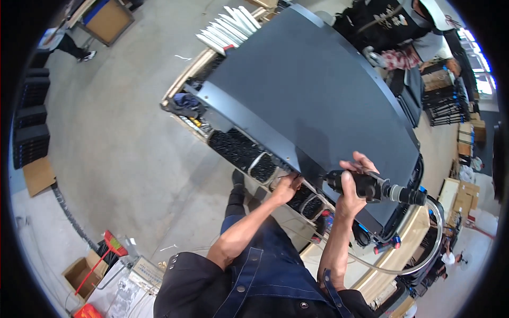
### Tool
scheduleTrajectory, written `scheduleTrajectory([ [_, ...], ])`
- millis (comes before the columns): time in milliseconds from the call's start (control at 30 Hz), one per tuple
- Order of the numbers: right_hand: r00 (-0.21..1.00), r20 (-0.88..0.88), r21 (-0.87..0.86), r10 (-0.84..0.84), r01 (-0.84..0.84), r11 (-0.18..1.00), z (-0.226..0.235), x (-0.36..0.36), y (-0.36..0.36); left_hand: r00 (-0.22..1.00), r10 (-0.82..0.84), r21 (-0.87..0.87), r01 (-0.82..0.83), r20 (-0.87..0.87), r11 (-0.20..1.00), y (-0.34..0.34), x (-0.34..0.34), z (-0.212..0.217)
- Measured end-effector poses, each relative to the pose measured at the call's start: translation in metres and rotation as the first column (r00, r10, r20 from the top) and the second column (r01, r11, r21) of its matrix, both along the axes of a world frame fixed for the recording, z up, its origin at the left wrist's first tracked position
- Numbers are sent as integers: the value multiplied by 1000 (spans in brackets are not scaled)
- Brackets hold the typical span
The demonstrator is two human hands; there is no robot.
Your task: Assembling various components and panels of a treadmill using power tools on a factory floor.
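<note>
My right hand (347, 199) is wrapped round a black air screwdriver (368, 186) lying sideways, its nose pointing left toward the near edge of a large dark grey panel (313, 95). A clear hose (439, 228) loops from the tool's rear end. My left hand (286, 190) is closed at that same edge, fingers pinched beside the tool's nose; whatever they hold is too small to make out. Just below the edge run open bins of small black screws (238, 151), one of them (307, 204) right beside my left hand.
White strips (230, 29) are stacked past the panel's far left corner. A dark cloth (185, 102) lies in the bench's left end. Across the bench at upper right, a co-worker's plaid sleeve (400, 58) shows. A red broom (114, 244) and cardboard box (85, 273) stand lower left.
</note>
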State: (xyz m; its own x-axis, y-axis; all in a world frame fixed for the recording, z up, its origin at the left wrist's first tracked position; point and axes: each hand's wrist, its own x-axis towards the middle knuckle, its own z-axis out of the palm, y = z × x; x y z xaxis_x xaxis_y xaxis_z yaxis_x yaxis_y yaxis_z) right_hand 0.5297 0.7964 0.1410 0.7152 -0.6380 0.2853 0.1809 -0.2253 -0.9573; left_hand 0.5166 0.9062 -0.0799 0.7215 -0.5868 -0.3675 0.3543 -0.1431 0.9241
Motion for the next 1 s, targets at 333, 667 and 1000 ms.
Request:
scheduleTrajectory([
  [333,984,-24,-196,-177,169,966,4,-9,25,824,-121,546,-248,553,800,132,79,-40],
  [667,904,177,403,-389,294,867,91,-72,-25,793,-229,-218,124,-565,968,40,68,2],
  [1000,307,-222,293,-925,926,237,46,-403,-50,414,-262,-394,-275,-872,877,-29,51,-29],
])
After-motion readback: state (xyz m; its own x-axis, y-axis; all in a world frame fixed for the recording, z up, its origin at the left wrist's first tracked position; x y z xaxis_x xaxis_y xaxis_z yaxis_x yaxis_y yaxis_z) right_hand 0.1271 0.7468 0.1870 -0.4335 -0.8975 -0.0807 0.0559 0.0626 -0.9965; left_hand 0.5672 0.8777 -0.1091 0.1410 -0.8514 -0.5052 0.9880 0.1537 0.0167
